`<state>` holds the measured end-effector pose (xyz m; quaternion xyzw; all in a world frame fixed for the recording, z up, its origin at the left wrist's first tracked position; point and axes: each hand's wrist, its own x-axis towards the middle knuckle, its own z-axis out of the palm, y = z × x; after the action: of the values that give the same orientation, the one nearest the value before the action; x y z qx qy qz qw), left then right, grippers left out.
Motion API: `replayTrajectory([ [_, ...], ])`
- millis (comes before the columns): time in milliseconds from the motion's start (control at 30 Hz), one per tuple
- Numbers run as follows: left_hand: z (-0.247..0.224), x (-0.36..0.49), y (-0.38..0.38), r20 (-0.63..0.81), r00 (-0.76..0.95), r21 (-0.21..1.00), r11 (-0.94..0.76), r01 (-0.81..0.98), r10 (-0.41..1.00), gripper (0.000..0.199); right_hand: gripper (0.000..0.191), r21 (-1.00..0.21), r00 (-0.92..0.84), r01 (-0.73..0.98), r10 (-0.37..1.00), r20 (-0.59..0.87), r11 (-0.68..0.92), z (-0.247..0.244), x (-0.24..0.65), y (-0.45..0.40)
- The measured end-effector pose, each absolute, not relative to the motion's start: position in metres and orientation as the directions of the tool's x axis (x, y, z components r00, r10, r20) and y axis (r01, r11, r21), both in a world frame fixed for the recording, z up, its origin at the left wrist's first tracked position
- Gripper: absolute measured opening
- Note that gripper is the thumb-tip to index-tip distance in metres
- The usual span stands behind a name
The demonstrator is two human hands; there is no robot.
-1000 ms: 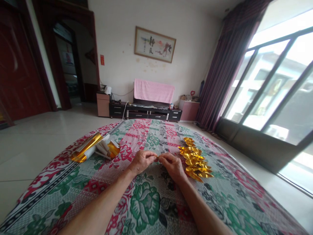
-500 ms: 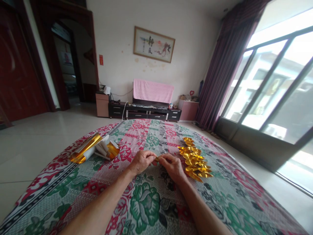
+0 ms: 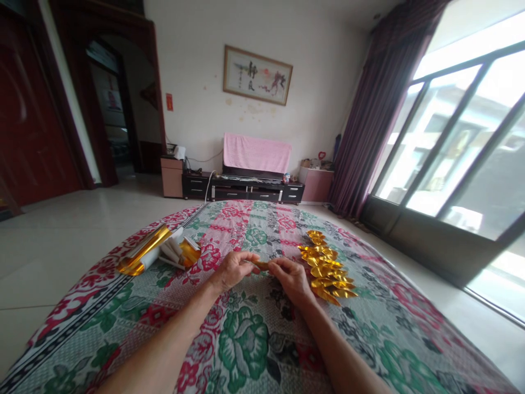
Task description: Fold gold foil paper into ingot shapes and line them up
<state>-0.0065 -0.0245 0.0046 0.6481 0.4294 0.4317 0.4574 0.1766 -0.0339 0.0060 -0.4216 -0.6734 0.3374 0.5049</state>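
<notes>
Between my two hands is a small folded piece of gold foil paper (image 3: 261,265), held just above the patterned cloth (image 3: 246,339). My left hand (image 3: 237,270) pinches its left end between thumb and fingers. At its right end, my right hand (image 3: 289,276) is closed in a pinch. To the right of that hand lies a row of folded gold foil pieces (image 3: 324,262) with pointed, petal-like ends. Farther left on the cloth rest rolled gold foil sheets (image 3: 147,249) with white undersides.
Beyond the cloth's far edge stands a low black cabinet (image 3: 246,192), with a pink cloth (image 3: 257,152) draped over something on top. A purple curtain (image 3: 365,115) and large windows (image 3: 451,142) are on the right. Tiled floor (image 3: 53,241) shows at the left.
My hands have drawn slightly apart, the left one moving left. More of the gold foil paper now shows between the fingers. The foil on the cloth has stayed put.
</notes>
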Motion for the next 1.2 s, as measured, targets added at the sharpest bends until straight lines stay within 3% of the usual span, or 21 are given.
replayTrajectory([
  [433,0.005,-0.003,-0.026,0.247,0.246,0.910,-0.311,0.273,0.937,0.029,0.023,-0.868,-0.220,0.242,0.896,0.387,0.434,0.002,0.174,-0.035],
  [700,-0.001,-0.007,-0.021,0.324,0.220,0.870,-0.381,0.312,0.920,0.031,0.026,-0.894,-0.181,0.217,0.916,0.358,0.392,-0.007,0.178,-0.028],
  [1200,0.005,-0.005,-0.025,0.133,0.284,0.964,-0.190,0.186,0.950,0.033,0.032,-0.897,-0.195,0.218,0.918,0.345,0.384,-0.004,0.179,-0.026],
])
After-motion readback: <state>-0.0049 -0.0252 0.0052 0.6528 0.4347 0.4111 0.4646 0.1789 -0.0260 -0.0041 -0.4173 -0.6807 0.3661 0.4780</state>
